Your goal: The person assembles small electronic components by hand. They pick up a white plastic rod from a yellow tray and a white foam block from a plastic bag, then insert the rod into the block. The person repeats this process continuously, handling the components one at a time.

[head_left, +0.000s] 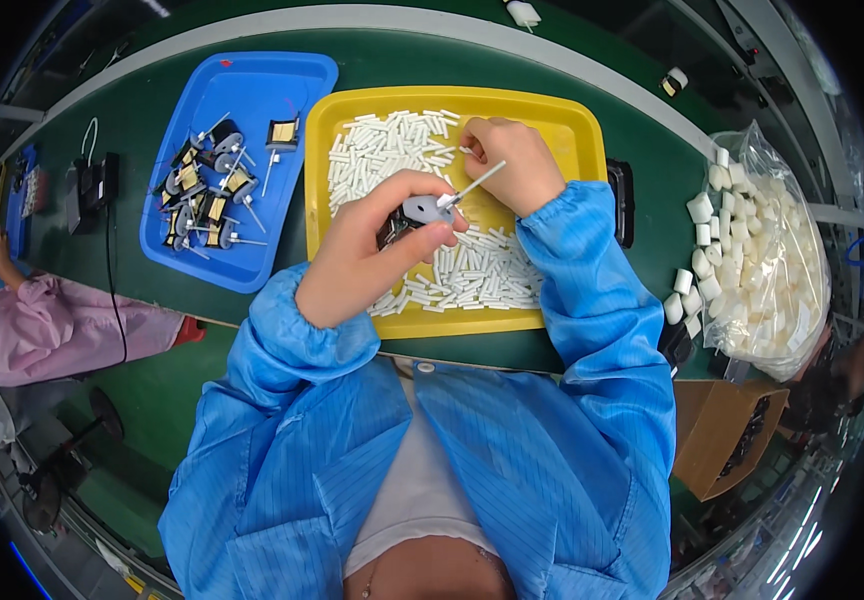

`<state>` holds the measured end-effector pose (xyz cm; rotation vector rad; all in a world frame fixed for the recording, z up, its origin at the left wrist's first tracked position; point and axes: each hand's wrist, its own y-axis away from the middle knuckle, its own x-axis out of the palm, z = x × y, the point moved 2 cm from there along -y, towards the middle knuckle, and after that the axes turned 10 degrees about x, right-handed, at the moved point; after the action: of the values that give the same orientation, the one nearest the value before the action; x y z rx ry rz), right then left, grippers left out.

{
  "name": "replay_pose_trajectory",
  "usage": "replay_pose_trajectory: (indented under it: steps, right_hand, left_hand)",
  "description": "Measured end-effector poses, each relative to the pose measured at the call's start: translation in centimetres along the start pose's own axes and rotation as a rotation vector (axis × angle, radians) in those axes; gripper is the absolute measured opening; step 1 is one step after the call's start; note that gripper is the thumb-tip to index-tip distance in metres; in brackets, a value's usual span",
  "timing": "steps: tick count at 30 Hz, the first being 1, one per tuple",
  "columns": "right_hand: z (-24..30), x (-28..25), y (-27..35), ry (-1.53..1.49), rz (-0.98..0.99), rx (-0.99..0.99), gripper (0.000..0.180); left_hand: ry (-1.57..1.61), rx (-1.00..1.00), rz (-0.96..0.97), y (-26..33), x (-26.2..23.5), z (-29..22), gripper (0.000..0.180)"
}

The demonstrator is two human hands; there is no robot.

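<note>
My left hand (382, 235) is closed around a small motor (419, 210) with a grey rounded end, a white collar and a thin shaft that points up to the right. The fingers hide much of its dark body. Just beyond it, my right hand (514, 162) is pinched at the fingertips, with the end of a short white tube (465, 150) showing between them. Both hands are above a yellow tray (580, 125), where many loose white tubes (487, 272) lie in two heaps, one at the far left and one nearer me.
Left of the yellow tray, a blue tray (257, 90) holds several similar motors (217, 180). A clear bag of white cylindrical pieces (767, 260) lies at the right, some spilled beside it. An open cardboard box (717, 440) stands below. At far left sits another person in pink (62, 325).
</note>
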<state>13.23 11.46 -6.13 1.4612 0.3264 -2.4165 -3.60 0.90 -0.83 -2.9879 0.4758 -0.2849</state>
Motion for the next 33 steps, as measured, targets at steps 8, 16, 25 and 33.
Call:
replay_pose_trajectory:
  steps: [8,16,25,33]
  right_hand:
    - [2.3,-8.7,8.1,-1.103,-0.202,0.176,0.02]
    - [1.3,-10.0,9.9,-1.237,-0.249,0.178,0.017]
    - [0.0,-11.2,9.8,-0.756,-0.13,0.094,0.009]
    - [-0.7,-10.0,10.0,-0.661,-0.082,0.106,0.012]
  left_hand:
    - [-0.37,0.162,0.039,-0.6,2.7,-1.3,0.027]
    - [-0.418,0.127,0.111,-2.4,5.1,-1.6,0.026]
    - [-0.694,0.311,0.187,-3.5,5.7,-1.5,0.028]
    - [-0.855,0.407,0.298,-4.5,7.2,-1.6,0.029]
